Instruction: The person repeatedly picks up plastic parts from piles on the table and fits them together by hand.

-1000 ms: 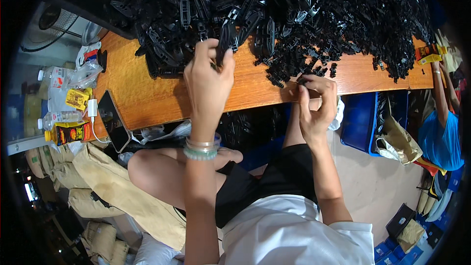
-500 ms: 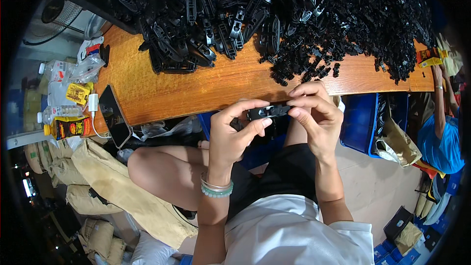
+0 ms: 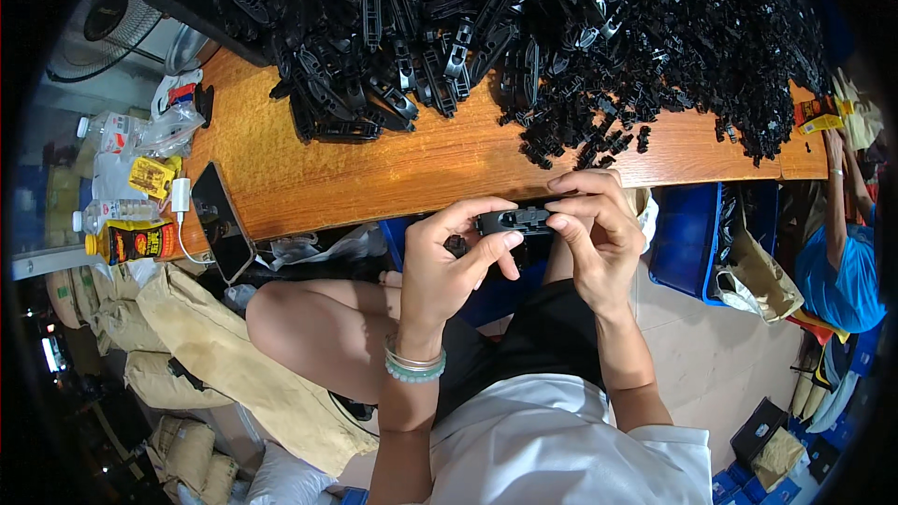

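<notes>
A long black plastic part (image 3: 514, 220) is held level just off the table's near edge. My left hand (image 3: 447, 257), with bracelets at its wrist, is closed on the part's left end between thumb and fingers. My right hand (image 3: 601, 241) pinches at the part's right end with thumb and fingertips. Whether a smaller piece sits between those right fingertips, I cannot make out. Beyond the hands, a heap of long black plastic parts (image 3: 374, 65) lies on the wooden table (image 3: 309, 178), and a pile of small black clips (image 3: 692, 56) lies to its right.
At the left end are a phone (image 3: 222, 224) with a white cable, a plastic bottle (image 3: 117, 215) and yellow packets (image 3: 152, 176). A blue bin (image 3: 681, 243) stands below the table on the right. Farther right, a person in a blue shirt (image 3: 842, 271) reaches toward the table.
My hands keep their hold on the black part, which has tilted slightly and shows more of its open slot. My right fingers have shifted slightly leftward and down.
</notes>
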Demonstrator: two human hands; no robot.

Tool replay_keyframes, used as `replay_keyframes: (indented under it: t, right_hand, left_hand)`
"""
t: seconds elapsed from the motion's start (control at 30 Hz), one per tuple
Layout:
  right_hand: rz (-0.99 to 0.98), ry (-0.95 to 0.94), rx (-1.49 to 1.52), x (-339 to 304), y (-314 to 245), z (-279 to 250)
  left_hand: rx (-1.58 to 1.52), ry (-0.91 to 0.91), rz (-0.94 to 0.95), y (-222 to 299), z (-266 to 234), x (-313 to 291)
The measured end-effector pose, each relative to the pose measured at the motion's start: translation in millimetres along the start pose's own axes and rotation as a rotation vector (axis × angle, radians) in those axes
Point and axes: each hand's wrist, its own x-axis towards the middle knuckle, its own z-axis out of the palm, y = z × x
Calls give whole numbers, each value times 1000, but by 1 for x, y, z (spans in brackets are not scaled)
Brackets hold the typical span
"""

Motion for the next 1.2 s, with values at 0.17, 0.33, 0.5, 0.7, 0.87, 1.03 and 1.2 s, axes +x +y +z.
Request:
replay_keyframes:
  t: [0.17,0.33,0.5,0.7,0.87,1.03,1.2]
  right_hand:
    - [-40,-105,-64,1,2,-4]
    - [378,-110,151,-9,-5,-3]
    - [355,-145,134,-13,5,-7]
    - [-6,-114,-201,-1,26,3]
    - [-217,61,-676,20,30,29]
    - [-205,41,-763,19,36,35]
    - [-208,7,-739,15,44,33]
  left_hand:
    - [-21,12,21,-5,-1,0]
    - [245,91,198,-4,2,0]
    - [251,-19,1,-2,-7,-5]
    - [553,-43,378,-20,-25,30]
    - [1036,608,441,-18,-14,92]
    - [1202,567,331,-10,-11,96]
    - [1116,522,355,-23,-14,71]
